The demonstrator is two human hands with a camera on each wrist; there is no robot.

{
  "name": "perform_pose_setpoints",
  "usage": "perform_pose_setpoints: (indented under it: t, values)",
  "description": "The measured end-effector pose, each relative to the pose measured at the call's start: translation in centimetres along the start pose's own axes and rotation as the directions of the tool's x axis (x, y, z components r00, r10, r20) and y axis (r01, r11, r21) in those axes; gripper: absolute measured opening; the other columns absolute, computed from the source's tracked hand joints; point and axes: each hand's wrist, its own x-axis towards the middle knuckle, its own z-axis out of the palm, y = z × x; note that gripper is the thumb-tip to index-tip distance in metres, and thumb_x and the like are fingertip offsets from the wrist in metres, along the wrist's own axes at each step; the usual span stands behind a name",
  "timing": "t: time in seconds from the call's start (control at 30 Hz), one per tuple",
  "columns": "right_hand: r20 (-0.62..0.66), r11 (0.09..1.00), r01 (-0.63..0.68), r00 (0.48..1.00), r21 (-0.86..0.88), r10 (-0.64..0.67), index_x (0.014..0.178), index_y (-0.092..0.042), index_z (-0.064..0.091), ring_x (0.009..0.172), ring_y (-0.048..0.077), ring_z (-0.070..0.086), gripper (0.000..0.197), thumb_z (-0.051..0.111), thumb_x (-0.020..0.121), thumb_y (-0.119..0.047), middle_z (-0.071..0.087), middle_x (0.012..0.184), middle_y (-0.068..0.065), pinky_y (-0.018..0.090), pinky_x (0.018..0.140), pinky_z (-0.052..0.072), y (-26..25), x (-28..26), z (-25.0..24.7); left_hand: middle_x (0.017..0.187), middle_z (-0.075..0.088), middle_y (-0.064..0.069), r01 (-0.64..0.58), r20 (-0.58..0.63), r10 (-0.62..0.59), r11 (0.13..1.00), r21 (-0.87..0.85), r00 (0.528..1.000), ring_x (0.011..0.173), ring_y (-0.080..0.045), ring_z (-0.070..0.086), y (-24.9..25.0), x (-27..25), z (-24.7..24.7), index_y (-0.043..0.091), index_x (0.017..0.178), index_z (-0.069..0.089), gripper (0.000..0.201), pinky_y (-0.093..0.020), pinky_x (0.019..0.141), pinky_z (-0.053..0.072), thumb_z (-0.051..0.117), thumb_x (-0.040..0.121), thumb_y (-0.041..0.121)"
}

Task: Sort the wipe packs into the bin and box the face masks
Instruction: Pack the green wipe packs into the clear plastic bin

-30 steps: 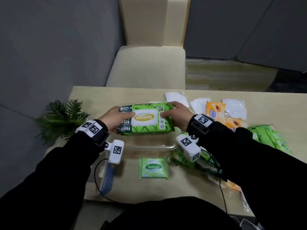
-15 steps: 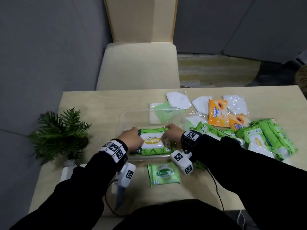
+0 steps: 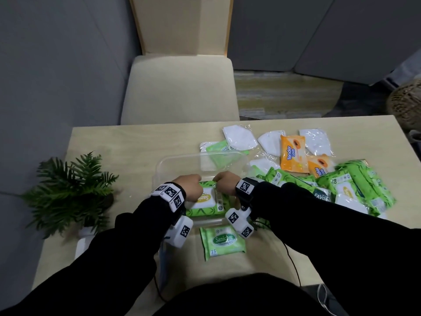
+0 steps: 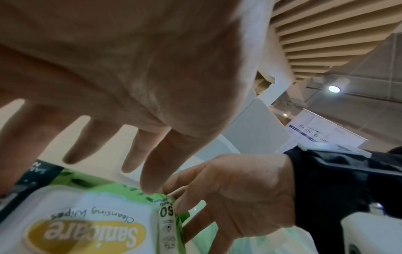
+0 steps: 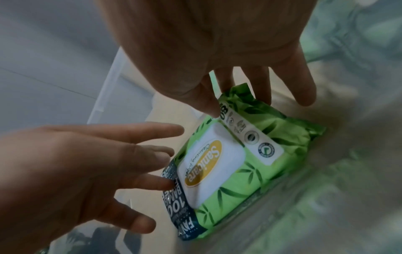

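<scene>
A small green pack marked "Sanicare 15" lies nearest. Beyond it, the left hand, fingers spread loose, and right hand, fingertips pinching an end, flank the "Sanicare Cleansing Wipes" pack inside the clear bin. Farther off: orange "Tender Love" packs, bagged white masks.

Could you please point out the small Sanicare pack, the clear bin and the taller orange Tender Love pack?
small Sanicare pack (image 3: 222, 242), head view, green front label.
clear bin (image 3: 159, 169), head view, left wall.
orange Tender Love pack (image 3: 292, 153), head view, printed front.

Large green wipe pack: "Sanicare Cleansing Wipes", "80". Small green pack: "Sanicare", "15". Orange pack: "Tender Love".
</scene>
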Motion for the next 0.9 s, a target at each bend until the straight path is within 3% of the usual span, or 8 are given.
perform_pose_setpoints:
  t: [0.13,0.23,0.3,0.4,0.47,0.6,0.73,0.9]
  values:
    - [0.038,1.0,0.013,0.999,0.003,-0.013,0.141,-0.009,0.06,0.132,0.03,0.055,0.044,0.048,0.099,-0.003,0.057,0.146,0.011,0.027,0.094,0.045,-0.2,-0.3,-0.1,0.155,0.047,-0.014,0.044,0.011,-0.044,0.999,0.017,0.999,0.138,-0.031,0.049,-0.1,-0.1,-0.1,0.01,0.151,0.045,0.053,-0.033,0.106,0.044,0.049,0.099,0.018]
    - [0.087,0.999,-0.01,0.996,0.049,0.006,0.137,-0.007,0.063,0.13,0.031,0.058,0.04,0.051,0.099,-0.011,0.061,0.141,0.014,0.027,0.093,0.045,0.5,0.0,0.1,0.136,0.062,-0.016,0.023,0.023,-0.024,0.999,0.045,0.999,0.121,-0.033,0.059,-0.5,0.0,0.1,0.004,0.129,0.063,0.037,-0.031,0.086,0.045,0.054,0.095,0.016]
    - [0.092,0.998,-0.014,0.996,0.058,0.009,0.135,-0.006,0.064,0.129,0.031,0.059,0.04,0.052,0.098,-0.014,0.063,0.138,0.015,0.027,0.092,0.045,1.0,0.1,0.2,0.129,0.067,-0.015,0.026,0.014,-0.027,0.998,0.049,1.0,0.113,-0.032,0.063,-0.8,0.2,0.4,0.006,0.12,0.068,0.031,-0.03,0.081,0.047,0.058,0.092,0.016]
    - [0.087,0.998,-0.001,0.996,0.064,-0.005,0.136,-0.004,0.062,0.13,0.032,0.057,0.04,0.052,0.098,-0.012,0.062,0.139,0.017,0.03,0.098,0.046,1.3,0.0,-0.1,0.133,0.065,-0.012,0.034,-0.019,-0.034,0.999,-0.002,0.999,0.12,-0.03,0.061,-0.6,-0.1,0.5,0.009,0.13,0.066,0.038,-0.034,0.097,0.051,0.063,0.094,0.019]
    - [0.082,0.999,0.012,0.997,0.049,-0.016,0.139,-0.001,0.059,0.134,0.033,0.054,0.041,0.051,0.1,-0.011,0.058,0.143,0.019,0.033,0.106,0.044,1.2,-0.2,-0.6,0.143,0.059,-0.01,0.01,-0.054,-0.011,1.0,-0.018,0.998,0.13,-0.029,0.054,-0.5,-0.4,0.0,0.011,0.139,0.062,0.044,-0.033,0.106,0.045,0.064,0.097,0.026]
    - [0.056,0.995,0.027,0.998,0.101,-0.033,0.14,0.003,0.057,0.134,0.035,0.052,0.04,0.051,0.104,-0.014,0.056,0.145,0.022,0.039,0.112,0.043,0.4,-0.6,-1.8,0.155,0.051,-0.004,-0.038,-0.104,0.034,0.999,-0.035,0.994,0.141,-0.024,0.047,-0.6,-0.3,-1.4,0.017,0.148,0.055,0.054,-0.029,0.11,0.036,0.064,0.098,0.035]
    - [-0.023,0.985,0.039,0.999,0.168,-0.035,0.14,0.003,0.056,0.135,0.034,0.052,0.04,0.052,0.105,-0.014,0.056,0.146,0.02,0.038,0.112,0.042,-0.6,-1.4,-3.2,0.151,0.055,-0.004,-0.051,-0.13,0.047,0.998,-0.029,0.99,0.137,-0.024,0.051,-0.2,-0.3,-2.0,0.019,0.148,0.055,0.057,-0.029,0.108,0.039,0.069,0.095,0.031]
    - [0.017,0.984,-0.047,0.999,0.171,0.045,0.14,0.005,0.053,0.13,0.039,0.055,0.041,0.053,0.106,-0.018,0.054,0.145,0.021,0.037,0.085,0.05,-0.7,-2.5,-3.7,0.149,0.057,-0.006,-0.06,-0.069,0.055,0.996,-0.06,0.996,0.136,-0.024,0.052,0.2,-0.3,-2.2,0.012,0.144,0.06,0.049,-0.027,0.106,0.037,0.068,0.097,0.025]
